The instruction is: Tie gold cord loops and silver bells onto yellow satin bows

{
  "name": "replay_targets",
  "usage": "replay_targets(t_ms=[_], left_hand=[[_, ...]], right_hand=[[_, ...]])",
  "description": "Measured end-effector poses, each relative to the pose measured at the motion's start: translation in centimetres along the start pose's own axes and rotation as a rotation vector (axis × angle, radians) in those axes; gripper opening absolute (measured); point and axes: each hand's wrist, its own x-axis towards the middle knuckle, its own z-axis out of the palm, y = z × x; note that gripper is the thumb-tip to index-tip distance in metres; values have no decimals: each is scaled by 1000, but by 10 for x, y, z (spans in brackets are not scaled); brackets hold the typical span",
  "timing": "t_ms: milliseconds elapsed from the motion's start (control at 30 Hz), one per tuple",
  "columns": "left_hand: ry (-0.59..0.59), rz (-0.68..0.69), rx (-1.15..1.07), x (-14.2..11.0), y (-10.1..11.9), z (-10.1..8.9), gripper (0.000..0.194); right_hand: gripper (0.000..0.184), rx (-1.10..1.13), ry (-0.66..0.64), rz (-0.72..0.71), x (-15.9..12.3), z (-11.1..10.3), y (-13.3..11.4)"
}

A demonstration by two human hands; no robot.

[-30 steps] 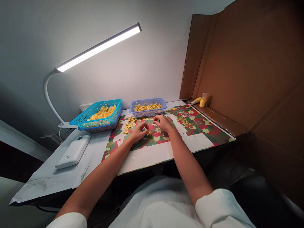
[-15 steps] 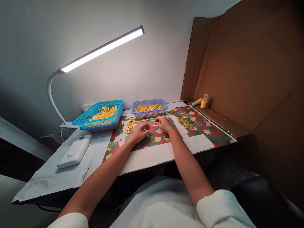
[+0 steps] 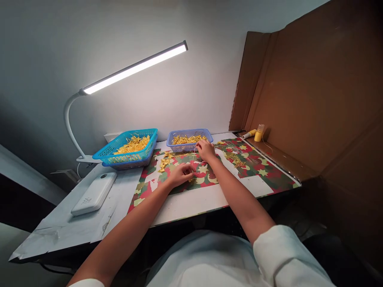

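Observation:
My left hand (image 3: 182,174) is low over the patterned sheet, its fingers pinched together. A small yellow piece (image 3: 191,180) shows just under its fingertips; its exact shape is too small to make out. Higher and to the right, my right hand (image 3: 206,150) pinches a thin pale thread (image 3: 193,156), which runs taut down to the left hand. Several yellow ribbon bows (image 3: 163,164) lie on the sheet left of my hands. Behind them, thin golden stems (image 3: 179,154) lie in a row. A dark small tool (image 3: 201,160) is partly hidden beneath my right hand.
A blue basket (image 3: 103,153) of yellow pieces stands back left, stacked on another. A purple basket (image 3: 173,147) with more sits behind my hands. A loose golden tangle (image 3: 235,159), white power bank (image 3: 94,195), lit lamp (image 3: 134,68), yellow bottle (image 3: 259,133) and cardboard wall (image 3: 299,91) surround them.
My right hand has risen away from the left, drawing the thread up between them. The left hand has come slightly down and right with the yellow piece. The view has tilted a little.

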Motion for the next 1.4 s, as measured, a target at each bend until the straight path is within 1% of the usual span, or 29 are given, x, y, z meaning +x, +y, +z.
replay_targets(t_ms=[67,133,200,267,367,533,633,800,900,1067,1267,1400], left_hand=[[-13,-7,-15,0,-3,2,13],[-11,-12,-34,0,-6,4,17],[4,-14,-49,-1,-8,5,23],[22,-14,-54,-1,-9,5,28],[52,-9,-42,-2,-9,5,31],[93,25,5,-6,-8,6,33],[114,43,37,-8,-8,7,33],[147,65,86,-8,-8,8,35],[162,79,109,-8,-8,9,37],[176,95,136,-8,-9,11,42],[169,96,146,-8,-6,11,46],[164,79,149,-8,-5,11,45]], right_hand=[[19,-8,-61,-3,5,-5,2],[19,-27,-122,3,1,-13,9],[16,-57,-187,12,-10,-20,18],[18,-88,-259,19,-23,-25,26],[20,-113,-317,28,-38,-23,33],[10,-97,-310,89,-43,-13,31],[10,-33,-308,107,-49,-18,29],[16,124,-327,17,-74,-32,21],[18,155,-354,-27,-88,-36,14],[21,100,-365,-67,-95,-38,5],[21,-8,-360,-51,-95,-42,-3],[22,-41,-367,-49,-94,-42,-5]])
